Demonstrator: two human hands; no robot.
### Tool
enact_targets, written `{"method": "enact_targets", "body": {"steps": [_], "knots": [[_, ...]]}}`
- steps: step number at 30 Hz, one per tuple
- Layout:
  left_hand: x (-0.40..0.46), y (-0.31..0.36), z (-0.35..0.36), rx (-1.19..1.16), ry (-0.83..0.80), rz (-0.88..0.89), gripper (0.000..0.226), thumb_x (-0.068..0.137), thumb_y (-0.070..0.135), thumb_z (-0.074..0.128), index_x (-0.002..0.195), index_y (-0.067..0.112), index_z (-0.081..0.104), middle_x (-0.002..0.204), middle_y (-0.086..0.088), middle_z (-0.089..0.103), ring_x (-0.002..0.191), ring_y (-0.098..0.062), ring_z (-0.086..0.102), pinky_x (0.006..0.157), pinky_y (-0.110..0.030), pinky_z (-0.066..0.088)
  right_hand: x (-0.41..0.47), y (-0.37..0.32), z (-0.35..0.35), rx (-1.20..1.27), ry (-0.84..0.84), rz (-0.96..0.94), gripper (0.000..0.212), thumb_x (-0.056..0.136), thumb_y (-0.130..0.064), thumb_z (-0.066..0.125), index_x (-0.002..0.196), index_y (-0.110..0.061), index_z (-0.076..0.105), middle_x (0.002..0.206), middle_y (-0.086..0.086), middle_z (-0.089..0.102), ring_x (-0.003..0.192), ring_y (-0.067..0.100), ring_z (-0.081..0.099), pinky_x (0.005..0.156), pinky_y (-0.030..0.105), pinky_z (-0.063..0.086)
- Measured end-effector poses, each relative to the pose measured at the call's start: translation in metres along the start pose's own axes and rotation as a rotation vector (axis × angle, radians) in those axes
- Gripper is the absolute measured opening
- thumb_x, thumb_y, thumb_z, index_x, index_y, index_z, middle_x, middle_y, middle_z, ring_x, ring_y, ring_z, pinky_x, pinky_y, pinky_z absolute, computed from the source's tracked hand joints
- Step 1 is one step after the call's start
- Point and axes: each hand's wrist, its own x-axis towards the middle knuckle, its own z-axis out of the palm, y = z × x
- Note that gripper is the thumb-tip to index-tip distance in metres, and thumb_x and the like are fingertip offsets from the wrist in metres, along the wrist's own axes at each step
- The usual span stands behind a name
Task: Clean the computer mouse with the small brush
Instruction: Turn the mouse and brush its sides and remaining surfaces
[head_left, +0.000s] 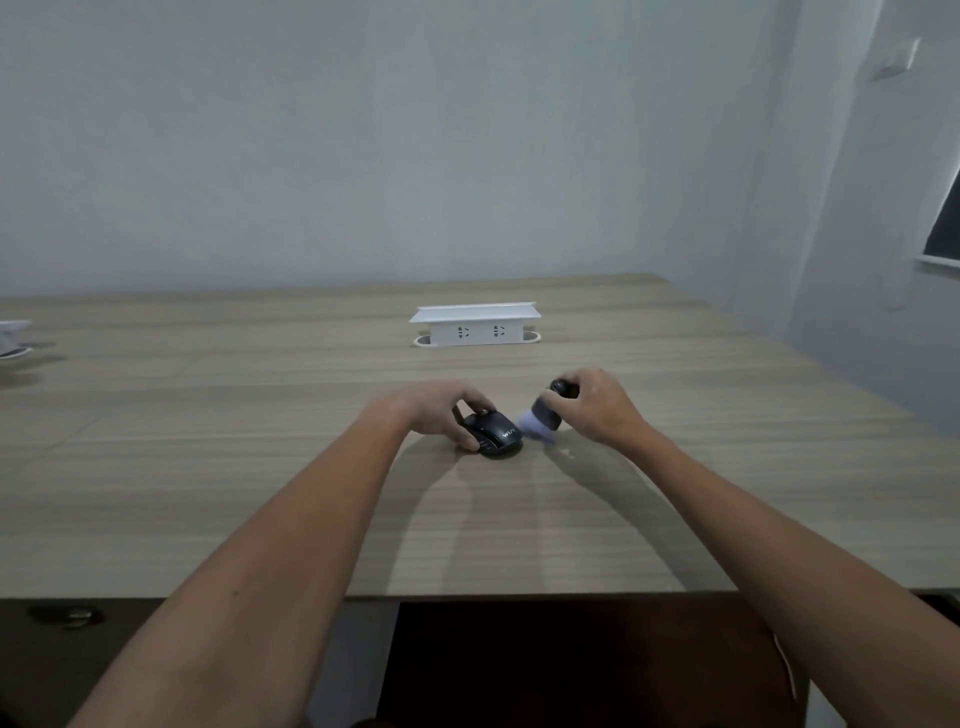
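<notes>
At the far left edge of the table (208, 467) you have a pale object (13, 338), cut off by the frame and too blurred to identify. Your left hand (431, 415) lies on the table with its grip closed on the black computer mouse (496, 439): fingers over its far side, thumb on its near left flank. The mouse sits flat near the table's centre, white lettering on its body only partly legible. Just right of it, your right hand (597, 408) has its grip closed around the dark handle of the small brush (545, 415), tilted so the pale, blurred bristles point down-left, just beside the mouse's right end; whether they touch it you cannot tell. Beyond both hands stands a white socket box (475, 327), raised from the table, two outlets facing you. The table is light wood grain, with a dark front edge. Behind it, a plain pale wall (363, 130); at far right, a window (948, 218), cropped by the frame.
</notes>
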Motion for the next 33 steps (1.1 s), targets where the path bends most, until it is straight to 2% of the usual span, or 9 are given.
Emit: {"method": "enact_targets", "body": {"steps": [4, 9, 13, 17, 20, 22, 24, 29, 33], "knots": [[-0.001, -0.002, 0.001, -0.027, 0.003, -0.001, 0.068, 0.077, 0.024, 0.083, 0.139, 0.025, 0.055, 0.136, 0.004, 0.059, 0.114, -0.02, 0.063, 0.101, -0.035, 0.048, -0.003, -0.008, 0.001, 0.219, -0.07, 0.018, 0.035, 0.085, -0.027, 0.064, 0.073, 0.005, 0.062, 0.059, 0.006, 0.053, 0.051, 0.01, 0.049, 0.052, 0.024, 0.042], [-0.004, -0.002, 0.003, -0.038, 0.023, 0.001, 0.069, 0.077, 0.023, 0.083, 0.14, 0.023, 0.055, 0.138, 0.003, 0.059, 0.118, -0.019, 0.061, 0.103, -0.035, 0.047, 0.004, -0.007, 0.001, -0.029, 0.0, 0.028, 0.027, 0.081, -0.019, 0.065, 0.067, 0.003, 0.063, 0.059, 0.01, 0.055, 0.056, 0.016, 0.046, 0.05, 0.021, 0.035], [-0.004, -0.003, 0.004, -0.057, 0.037, 0.001, 0.068, 0.077, 0.023, 0.083, 0.14, 0.023, 0.056, 0.14, 0.006, 0.058, 0.123, -0.017, 0.06, 0.1, -0.031, 0.045, 0.001, -0.015, -0.002, 0.19, -0.098, 0.0, 0.037, 0.085, -0.024, 0.065, 0.069, 0.007, 0.056, 0.058, 0.004, 0.046, 0.052, 0.013, 0.042, 0.049, 0.022, 0.033], [-0.006, -0.002, 0.006, -0.065, 0.055, 0.005, 0.068, 0.076, 0.023, 0.084, 0.138, 0.021, 0.057, 0.138, 0.006, 0.059, 0.123, -0.017, 0.059, 0.1, -0.03, 0.045, 0.003, -0.013, -0.005, -0.03, -0.081, 0.007, 0.023, 0.081, -0.018, 0.066, 0.066, -0.001, 0.067, 0.059, 0.013, 0.06, 0.055, 0.016, 0.048, 0.048, 0.018, 0.035], [-0.007, -0.001, 0.009, -0.08, 0.08, 0.009, 0.066, 0.075, 0.023, 0.085, 0.136, 0.018, 0.059, 0.136, 0.003, 0.061, 0.121, -0.017, 0.06, 0.098, -0.029, 0.046, 0.003, -0.018, -0.008, 0.039, -0.038, -0.015, 0.026, 0.084, -0.021, 0.066, 0.061, -0.009, 0.062, 0.053, 0.0, 0.05, 0.05, 0.011, 0.042, 0.048, 0.014, 0.034], [-0.008, -0.001, 0.01, -0.096, 0.094, 0.015, 0.064, 0.075, 0.022, 0.085, 0.134, 0.017, 0.06, 0.134, 0.002, 0.063, 0.119, -0.018, 0.061, 0.095, -0.028, 0.047, -0.001, -0.023, -0.009, 0.206, -0.147, -0.009, 0.029, 0.086, -0.028, 0.066, 0.071, -0.003, 0.066, 0.058, 0.0, 0.05, 0.052, 0.011, 0.043, 0.052, 0.021, 0.038], [-0.009, -0.002, 0.012, -0.1, 0.11, 0.015, 0.063, 0.074, 0.023, 0.086, 0.131, 0.016, 0.062, 0.132, 0.002, 0.064, 0.118, -0.019, 0.062, 0.093, -0.028, 0.047, -0.002, -0.023, -0.008, 0.207, -0.242, 0.012, 0.032, 0.087, -0.029, 0.067, 0.074, 0.0, 0.067, 0.059, 0.002, 0.052, 0.052, 0.011, 0.046, 0.049, 0.023, 0.039], [-0.012, 0.001, 0.015, -0.092, 0.149, -0.001, 0.061, 0.072, 0.028, 0.087, 0.127, 0.015, 0.063, 0.127, 0.0, 0.064, 0.111, -0.02, 0.063, 0.094, -0.034, 0.052, 0.005, -0.019, -0.008, -0.033, -0.044, -0.057, 0.026, 0.082, -0.019, 0.066, 0.068, 0.002, 0.066, 0.057, 0.004, 0.052, 0.056, 0.015, 0.044, 0.052, 0.024, 0.036], [-0.011, -0.001, 0.018, -0.107, 0.169, -0.011, 0.059, 0.069, 0.031, 0.089, 0.121, 0.014, 0.065, 0.122, 0.001, 0.067, 0.106, -0.02, 0.065, 0.095, -0.039, 0.054, 0.0, -0.024, -0.006, 0.126, -0.208, -0.084, 0.031, 0.087, -0.027, 0.067, 0.08, 0.002, 0.069, 0.061, 0.007, 0.054, 0.054, 0.011, 0.044, 0.056, 0.028, 0.04]]}}
